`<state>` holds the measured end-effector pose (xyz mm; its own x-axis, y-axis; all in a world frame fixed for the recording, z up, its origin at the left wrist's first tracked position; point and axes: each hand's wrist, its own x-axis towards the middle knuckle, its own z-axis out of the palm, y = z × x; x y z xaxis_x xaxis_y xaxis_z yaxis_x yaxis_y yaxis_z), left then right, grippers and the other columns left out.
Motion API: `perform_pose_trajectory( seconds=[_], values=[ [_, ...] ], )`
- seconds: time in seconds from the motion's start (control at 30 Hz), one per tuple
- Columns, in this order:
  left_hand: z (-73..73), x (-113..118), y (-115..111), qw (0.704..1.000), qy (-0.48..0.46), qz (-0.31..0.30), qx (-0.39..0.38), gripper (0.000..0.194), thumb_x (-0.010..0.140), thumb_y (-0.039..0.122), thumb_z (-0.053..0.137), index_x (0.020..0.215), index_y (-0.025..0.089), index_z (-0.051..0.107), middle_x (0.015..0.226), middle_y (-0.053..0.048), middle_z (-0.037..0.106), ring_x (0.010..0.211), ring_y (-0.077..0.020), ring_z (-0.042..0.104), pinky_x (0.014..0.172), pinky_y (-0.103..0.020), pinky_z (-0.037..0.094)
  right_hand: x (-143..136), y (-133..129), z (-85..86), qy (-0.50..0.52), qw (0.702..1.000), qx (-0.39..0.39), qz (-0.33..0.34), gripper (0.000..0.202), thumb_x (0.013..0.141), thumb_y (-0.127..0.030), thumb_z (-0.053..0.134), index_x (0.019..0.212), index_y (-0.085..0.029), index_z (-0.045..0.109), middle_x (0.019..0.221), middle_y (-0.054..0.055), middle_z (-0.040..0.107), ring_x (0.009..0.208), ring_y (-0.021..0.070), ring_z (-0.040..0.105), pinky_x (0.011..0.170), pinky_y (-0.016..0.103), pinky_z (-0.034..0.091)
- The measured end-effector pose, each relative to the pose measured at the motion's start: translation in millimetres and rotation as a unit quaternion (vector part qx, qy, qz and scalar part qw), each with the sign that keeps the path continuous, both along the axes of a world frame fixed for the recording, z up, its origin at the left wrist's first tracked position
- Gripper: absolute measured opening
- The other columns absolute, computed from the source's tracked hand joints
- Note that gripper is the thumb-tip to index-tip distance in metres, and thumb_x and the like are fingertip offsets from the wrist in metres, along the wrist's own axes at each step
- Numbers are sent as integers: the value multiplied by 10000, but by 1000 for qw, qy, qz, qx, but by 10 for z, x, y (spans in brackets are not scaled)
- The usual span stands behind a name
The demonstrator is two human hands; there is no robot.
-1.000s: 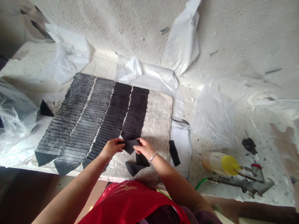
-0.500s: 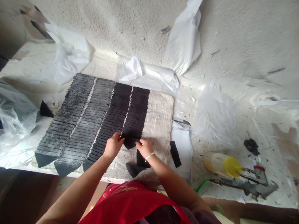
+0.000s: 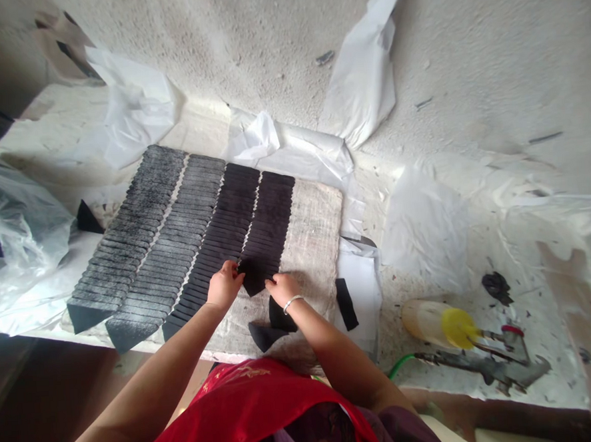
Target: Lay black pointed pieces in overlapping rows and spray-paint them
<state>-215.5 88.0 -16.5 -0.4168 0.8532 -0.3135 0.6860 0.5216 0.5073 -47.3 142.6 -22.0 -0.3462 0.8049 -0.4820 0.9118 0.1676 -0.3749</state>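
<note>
Overlapping black pieces lie in long rows on a pale cloth-covered board. At the near end of the fourth row is a flat, pointed black piece, whose material I cannot make out. My left hand pinches its left edge, fingers closed. My right hand, with a bracelet at the wrist, is closed at its right corner. Loose black pieces lie on the board just below my right hand. The two left rows look greyish and speckled; the two right ones are plain black.
To the right lie a spray gun with a yellow-capped cup and a green hose. White paper with a black strip is beside the board. Clear plastic is bunched at the left. A rough wall rises behind.
The black piece between my hands has come down flat against the end of the row. My right hand has shifted slightly left; my left hand has barely moved.
</note>
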Motion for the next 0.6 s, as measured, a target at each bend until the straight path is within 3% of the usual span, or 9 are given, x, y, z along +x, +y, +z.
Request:
perform_pose_trajectory(
  seconds=[0.4,0.6],
  values=[
    [-34,-6,-13,1000,-9,8,2,252,773,309,547,994,190,538,770,-38,657,728,-194,627,672,-271,430,-15,13,-8,-13,1000,-4,8,308,825,-405,501,686,-191,673,710,65,675,672,167,602,583,257,362],
    [-48,19,-24,1000,19,-20,-1,260,799,304,519,1027,180,531,778,-40,645,722,-193,615,665,-275,428,-33,13,-8,-28,1000,-5,11,301,830,-405,506,731,-188,690,749,88,686,707,189,619,615,271,391]
  ],
)
